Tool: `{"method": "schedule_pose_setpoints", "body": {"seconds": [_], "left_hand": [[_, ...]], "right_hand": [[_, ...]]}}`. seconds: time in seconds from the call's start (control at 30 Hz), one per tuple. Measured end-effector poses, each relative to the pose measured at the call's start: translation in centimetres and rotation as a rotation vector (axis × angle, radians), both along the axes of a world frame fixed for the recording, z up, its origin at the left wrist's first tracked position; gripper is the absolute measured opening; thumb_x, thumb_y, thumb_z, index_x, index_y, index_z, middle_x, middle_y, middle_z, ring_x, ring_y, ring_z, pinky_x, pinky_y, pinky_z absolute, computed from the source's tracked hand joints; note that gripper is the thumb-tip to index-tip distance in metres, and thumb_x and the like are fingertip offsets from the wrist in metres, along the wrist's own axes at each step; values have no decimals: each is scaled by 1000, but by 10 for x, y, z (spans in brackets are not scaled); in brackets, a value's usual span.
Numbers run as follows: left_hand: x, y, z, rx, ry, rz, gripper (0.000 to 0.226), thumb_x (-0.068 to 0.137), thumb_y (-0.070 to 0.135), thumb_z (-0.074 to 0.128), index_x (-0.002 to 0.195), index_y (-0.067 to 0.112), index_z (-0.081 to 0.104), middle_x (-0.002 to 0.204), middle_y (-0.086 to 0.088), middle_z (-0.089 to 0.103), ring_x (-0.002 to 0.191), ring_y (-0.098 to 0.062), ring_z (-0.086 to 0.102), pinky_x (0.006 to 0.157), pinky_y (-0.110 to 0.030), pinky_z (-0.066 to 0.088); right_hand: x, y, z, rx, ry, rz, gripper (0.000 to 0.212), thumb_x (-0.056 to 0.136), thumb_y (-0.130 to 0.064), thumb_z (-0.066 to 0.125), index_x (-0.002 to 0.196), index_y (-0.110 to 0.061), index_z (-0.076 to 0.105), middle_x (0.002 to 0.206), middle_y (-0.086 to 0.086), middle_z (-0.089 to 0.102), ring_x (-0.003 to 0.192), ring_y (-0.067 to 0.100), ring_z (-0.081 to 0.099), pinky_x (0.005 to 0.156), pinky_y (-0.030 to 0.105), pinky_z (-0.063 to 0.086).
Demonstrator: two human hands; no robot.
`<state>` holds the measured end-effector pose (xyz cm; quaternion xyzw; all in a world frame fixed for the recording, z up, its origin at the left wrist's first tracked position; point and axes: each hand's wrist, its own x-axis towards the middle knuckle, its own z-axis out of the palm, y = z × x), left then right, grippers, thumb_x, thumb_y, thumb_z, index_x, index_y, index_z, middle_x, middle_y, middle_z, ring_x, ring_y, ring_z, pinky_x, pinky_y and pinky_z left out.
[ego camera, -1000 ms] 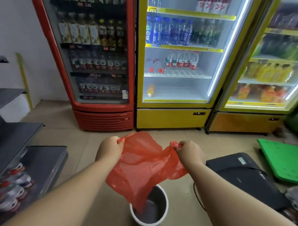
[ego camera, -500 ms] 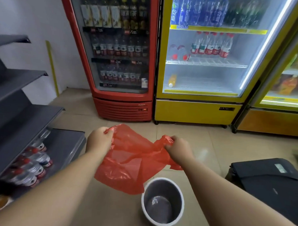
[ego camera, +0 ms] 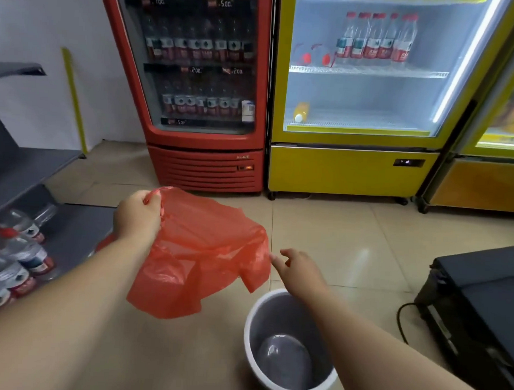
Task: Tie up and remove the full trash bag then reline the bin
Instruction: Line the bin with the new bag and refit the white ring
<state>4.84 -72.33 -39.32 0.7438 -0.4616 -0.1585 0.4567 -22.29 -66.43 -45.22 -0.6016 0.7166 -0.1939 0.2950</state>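
Two drinks coolers, a red fridge (ego camera: 204,169) and a yellow fridge (ego camera: 351,169), stand at the back of the tiled floor (ego camera: 351,243). In front of them a red trash bag (ego camera: 200,257) hangs crumpled in the air, up and left of the grey bin (ego camera: 274,316), which stands on the floor with no liner inside. The left hand (ego camera: 137,216) grips the bag's top edge in a fist. The right hand (ego camera: 298,270) is open, fingers loose, just beside the bag's right edge. Relining looks to be the step in hand: next the right hand should catch the far edge, spread the mouth and lower it over the rim. A small badge on the red fridge reads roughly "AUCM", and its shelf strips show 100, 500, 200, 200.
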Motion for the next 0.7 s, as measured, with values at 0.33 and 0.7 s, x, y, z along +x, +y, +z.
{"method": "schedule_pose_setpoints", "body": {"seconds": [0.33, 0.7], "left_hand": [[17, -34, -124, -138, 19, 84, 55, 68, 60, 34, 79, 13, 60, 82, -24, 69, 76, -44, 67, 72, -56, 55], [-22, -9, -151, -156, 60, 87, 25, 94, 29, 39, 80, 17, 55, 73, -7, 61, 65, -31, 67, 66, -39, 53]], "right_hand": [[11, 29, -162, 194, 238, 167, 44, 94, -42, 44, 119, -9, 59, 121, 11, 63, 112, 29, 58, 89, 34, 44], [45, 56, -214, 270, 296, 166, 51, 88, -51, 51, 114, -7, 60, 120, 12, 63, 112, 31, 56, 83, 34, 44]]}}
